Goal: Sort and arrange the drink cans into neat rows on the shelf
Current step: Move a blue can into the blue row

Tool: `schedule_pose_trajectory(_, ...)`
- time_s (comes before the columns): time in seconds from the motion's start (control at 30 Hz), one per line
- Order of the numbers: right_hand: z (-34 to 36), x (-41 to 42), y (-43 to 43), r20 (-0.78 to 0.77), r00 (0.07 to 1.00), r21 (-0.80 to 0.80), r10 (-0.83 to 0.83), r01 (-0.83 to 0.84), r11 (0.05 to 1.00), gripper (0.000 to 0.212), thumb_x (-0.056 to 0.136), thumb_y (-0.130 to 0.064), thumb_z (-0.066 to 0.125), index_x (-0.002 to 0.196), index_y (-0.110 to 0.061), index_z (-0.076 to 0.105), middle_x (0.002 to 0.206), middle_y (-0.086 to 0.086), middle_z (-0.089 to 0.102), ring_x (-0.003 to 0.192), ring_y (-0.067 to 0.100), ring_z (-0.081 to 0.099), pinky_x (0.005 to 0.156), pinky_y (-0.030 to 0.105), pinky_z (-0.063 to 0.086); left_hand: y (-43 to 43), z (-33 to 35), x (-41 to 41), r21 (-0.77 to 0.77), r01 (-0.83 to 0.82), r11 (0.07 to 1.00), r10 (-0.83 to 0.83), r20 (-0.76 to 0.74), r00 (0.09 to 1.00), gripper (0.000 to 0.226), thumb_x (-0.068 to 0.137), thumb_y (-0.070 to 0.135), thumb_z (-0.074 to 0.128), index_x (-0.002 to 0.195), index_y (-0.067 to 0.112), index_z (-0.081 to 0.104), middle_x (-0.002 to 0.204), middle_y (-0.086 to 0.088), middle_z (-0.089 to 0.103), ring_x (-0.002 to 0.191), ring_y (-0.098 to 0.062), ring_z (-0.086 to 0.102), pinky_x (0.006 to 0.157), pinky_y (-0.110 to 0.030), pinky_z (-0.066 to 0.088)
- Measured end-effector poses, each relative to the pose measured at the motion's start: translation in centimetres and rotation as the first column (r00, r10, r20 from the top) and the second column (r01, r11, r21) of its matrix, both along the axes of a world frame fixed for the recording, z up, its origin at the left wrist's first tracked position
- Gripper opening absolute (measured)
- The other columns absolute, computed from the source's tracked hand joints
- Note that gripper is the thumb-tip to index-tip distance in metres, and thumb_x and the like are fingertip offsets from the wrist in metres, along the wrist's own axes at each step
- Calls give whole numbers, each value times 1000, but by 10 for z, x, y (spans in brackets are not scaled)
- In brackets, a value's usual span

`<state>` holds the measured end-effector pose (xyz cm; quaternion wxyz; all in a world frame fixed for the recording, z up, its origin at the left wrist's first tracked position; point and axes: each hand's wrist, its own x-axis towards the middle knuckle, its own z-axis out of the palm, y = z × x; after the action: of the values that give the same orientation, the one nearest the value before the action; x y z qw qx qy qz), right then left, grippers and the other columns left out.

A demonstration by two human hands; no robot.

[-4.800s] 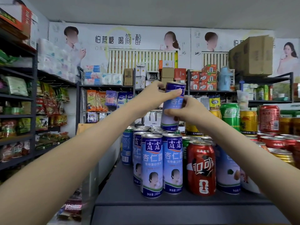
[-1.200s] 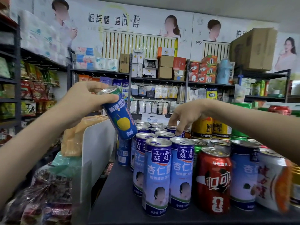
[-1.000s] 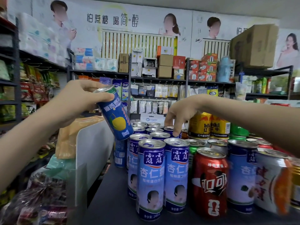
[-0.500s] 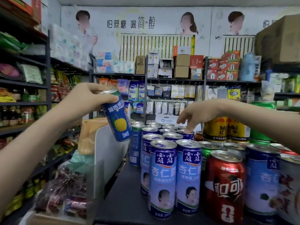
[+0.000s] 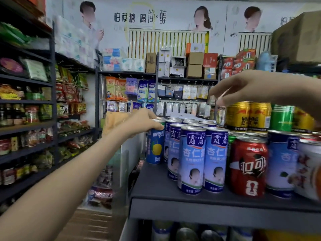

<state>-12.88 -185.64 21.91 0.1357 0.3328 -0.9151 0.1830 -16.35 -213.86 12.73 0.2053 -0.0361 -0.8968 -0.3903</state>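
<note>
Blue can (image 5: 155, 148) gripped round its top by left hand (image 5: 139, 124).

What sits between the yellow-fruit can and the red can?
Head view: tall blue cans in rows stand between the yellow-fruit can and the red can.

Single view, worn at head height, taken from behind both forearms, facing forward and slightly down. The left hand (image 5: 144, 124), gripping a blue can (image 5: 155, 150), sits near frame centre; the right hand (image 5: 243, 87) is higher, to its right. The shelf (image 5: 156, 188) lies close to the lens, its front edge below and nearer than both hands. Rows of cans (image 5: 192, 159) under the right hand fill the lower right. The poster wall (image 5: 173, 18) stands well beyond both hands.
</note>
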Motion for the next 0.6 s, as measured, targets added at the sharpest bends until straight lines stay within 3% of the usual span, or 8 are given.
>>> schedule_pose_trajectory(0.07, -9, 16, 4, -29, 1000, -39, -4, 3, 999, 51, 62, -51, 63, 111, -37, 62, 103, -16, 64, 97, 2, 59, 88, 25, 44, 0, -7, -2, 61, 0, 998, 1, -14, 1000, 20, 78, 22, 76, 83, 14, 58, 83, -4, 60, 80, -20, 56, 82, -38, 53)
schedule_pose_trajectory(0.13, -19, 31, 6, -73, 997, -64, -13, 9, 998, 47, 64, -51, 65, 109, -39, 63, 99, -17, 66, 92, -3, 60, 81, 19, 44, -1, -13, -3, 159, 5, 987, -2, -24, 1000, 29, 79, 22, 75, 99, 16, 54, 88, 1, 57, 84, -18, 56, 86, -37, 51)
schedule_pose_trajectory(0.27, -46, 57, 5, -174, 985, -161, -23, -5, 987, 33, 77, -40, 69, 110, -36, 63, 95, -20, 65, 85, -10, 60, 74, 8, 45, 5, -25, 3, 253, 26, 967, -28, 8, 1000, 70, 79, 29, 73, 135, 9, 36, 113, -7, 59, 104, -26, 60, 97, -40, 48)
schedule_pose_trajectory(0.43, -86, 86, -7, -239, 971, -213, -6, -46, 976, 35, 82, -36, 67, 116, -33, 60, 104, -22, 61, 94, -8, 58, 80, 10, 47, 20, -38, 26, 216, -13, 976, 15, -8, 1000, 108, 65, 58, 73, 149, 22, 15, 144, -5, 41, 116, -20, 52, 103, -40, 41)
schedule_pose_trajectory(0.47, -95, 89, -9, -235, 972, -237, 1, -59, 970, 35, 82, -35, 67, 117, -32, 60, 105, -21, 60, 95, -7, 58, 83, 12, 48, 25, -39, 36, 201, -35, 979, 37, -5, 999, 104, 72, 54, 72, 150, 20, 11, 143, -6, 42, 107, -16, 54, 96, -35, 44)
schedule_pose_trajectory(0.53, -115, 95, -13, -245, 969, -271, 17, -85, 959, 35, 84, -31, 67, 118, -29, 61, 108, -17, 61, 96, -4, 58, 86, 11, 46, 32, -39, 56, 113, -85, 990, 88, -20, 996, 87, 86, 40, 64, 151, 15, 11, 107, 2, 52, 74, -3, 45, 68, -21, 40)
schedule_pose_trajectory(0.6, -137, 100, -16, -241, 970, -311, 43, -119, 943, 34, 85, -26, 67, 118, -26, 61, 110, -14, 62, 99, -4, 56, 88, 9, 44, 43, -37, 84, 35, -105, 994, 107, -80, 991, 75, 89, 35, 61, 149, 15, 20, 86, 12, 45, 64, 0, 37, 59, -20, 34)
